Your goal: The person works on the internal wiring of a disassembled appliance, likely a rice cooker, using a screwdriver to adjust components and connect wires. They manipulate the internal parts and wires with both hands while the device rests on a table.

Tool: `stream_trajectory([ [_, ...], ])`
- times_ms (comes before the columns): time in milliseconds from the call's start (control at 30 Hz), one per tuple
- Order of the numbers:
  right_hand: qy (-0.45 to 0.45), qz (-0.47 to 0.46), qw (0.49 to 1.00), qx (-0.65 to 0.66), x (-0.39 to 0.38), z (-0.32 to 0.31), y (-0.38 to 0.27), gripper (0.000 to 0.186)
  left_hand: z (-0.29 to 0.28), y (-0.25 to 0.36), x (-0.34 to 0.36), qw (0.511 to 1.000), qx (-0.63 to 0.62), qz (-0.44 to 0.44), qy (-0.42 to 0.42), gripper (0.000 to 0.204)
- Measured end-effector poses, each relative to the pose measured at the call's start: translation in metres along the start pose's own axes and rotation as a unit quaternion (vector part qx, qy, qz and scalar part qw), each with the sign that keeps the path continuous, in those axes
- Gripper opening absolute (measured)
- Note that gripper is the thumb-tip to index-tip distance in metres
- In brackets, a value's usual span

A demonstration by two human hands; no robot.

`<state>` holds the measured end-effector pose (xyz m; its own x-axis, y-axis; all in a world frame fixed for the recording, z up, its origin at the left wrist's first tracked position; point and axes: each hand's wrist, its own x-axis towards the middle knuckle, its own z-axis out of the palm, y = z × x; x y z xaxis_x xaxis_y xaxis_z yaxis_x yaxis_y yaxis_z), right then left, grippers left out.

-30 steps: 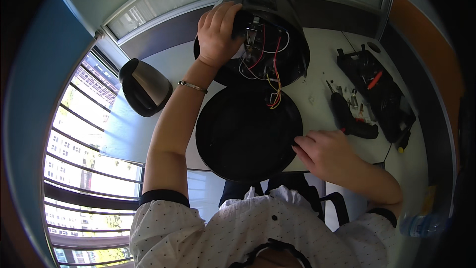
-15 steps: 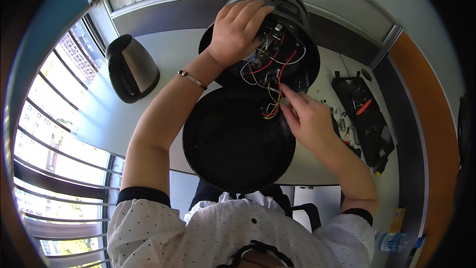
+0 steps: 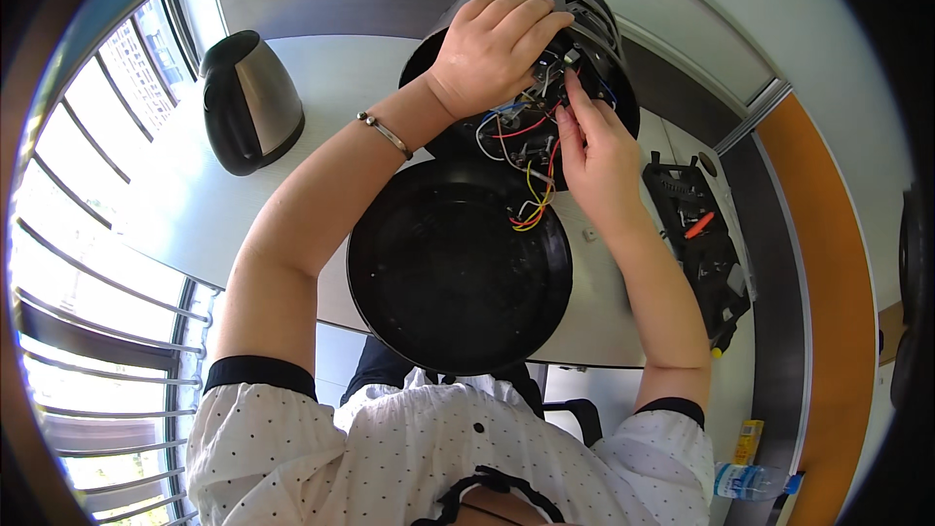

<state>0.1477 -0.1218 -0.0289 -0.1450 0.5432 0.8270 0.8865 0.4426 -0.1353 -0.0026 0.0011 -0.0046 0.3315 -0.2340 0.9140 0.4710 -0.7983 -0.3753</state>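
A black round appliance body stands tilted at the back of the table, its open underside toward me. Inside show red, white and blue wires and small metal parts. My left hand is closed over the body's upper edge. Inside the housing, my right hand has its index finger stretched to a small light connector. The thumb sits lower, apart from the index tip, near a red wire. In front lies a round black shell, hollow side up. A yellow, red and white wire bundle runs into it.
A steel and black electric kettle stands at the left near the barred window. On the right is a black tool case with a red-handled tool. A plastic bottle and a yellow box lie at the lower right.
My right hand has moved up and away from me, from the lower yellow and red wires to the parts inside the body. My left hand stays on the body's edge.
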Motion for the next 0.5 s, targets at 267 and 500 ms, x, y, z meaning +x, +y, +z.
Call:
stream_trajectory([
  [267,-0.015,-0.013,1.0,0.011,0.0,0.0014,0.0042,0.036,0.0034,-0.0007,-0.0006,1.0,0.011,0.009,0.002,0.066],
  [500,-0.048,0.0,0.999,-0.022,-0.0061,0.0042,-0.0038,0.052,-0.0016,-0.0004,0.002,1.0,-0.002,-0.005,-0.011,0.064],
])
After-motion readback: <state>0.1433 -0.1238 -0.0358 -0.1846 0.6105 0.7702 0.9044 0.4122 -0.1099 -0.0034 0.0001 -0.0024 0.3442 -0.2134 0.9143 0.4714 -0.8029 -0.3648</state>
